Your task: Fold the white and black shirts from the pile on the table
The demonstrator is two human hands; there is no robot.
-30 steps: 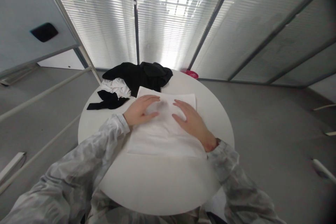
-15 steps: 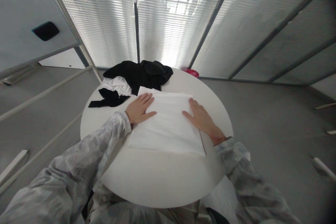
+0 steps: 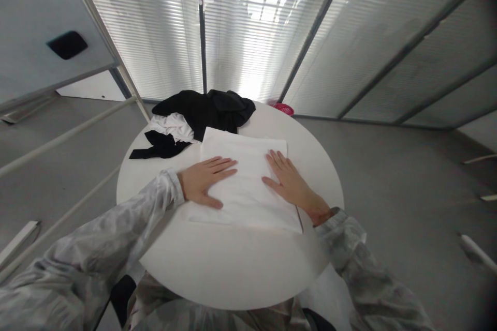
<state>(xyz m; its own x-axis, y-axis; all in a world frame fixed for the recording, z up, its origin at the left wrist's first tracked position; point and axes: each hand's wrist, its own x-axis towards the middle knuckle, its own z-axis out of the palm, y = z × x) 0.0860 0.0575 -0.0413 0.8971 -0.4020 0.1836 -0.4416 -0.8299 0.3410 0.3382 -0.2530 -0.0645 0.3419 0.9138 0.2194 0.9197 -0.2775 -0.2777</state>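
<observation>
A white cloth (image 3: 248, 191), folded into a rough rectangle, lies flat on the round white table (image 3: 240, 274). My left hand (image 3: 205, 181) rests flat on its left side, fingers stretched out and thumb spread toward me. On the right part of the cloth lies my right hand (image 3: 289, 181), palm down, with its fingers apart. Neither hand grips anything. A thin dark line shows along the cloth's right edge; what it is I cannot tell.
Crumpled black clothing (image 3: 202, 108) is heaped at the table's back left, with a white garment (image 3: 173, 125) partly under it. A red mesh basket (image 3: 284, 108) shows behind the table. White metal rails (image 3: 70, 134) stand at left, and blinds (image 3: 248, 57) cover the glass wall ahead.
My left hand has slid nearer to me and a little to the right over the cloth. My right hand has shifted slightly left and toward me. Both stay flat.
</observation>
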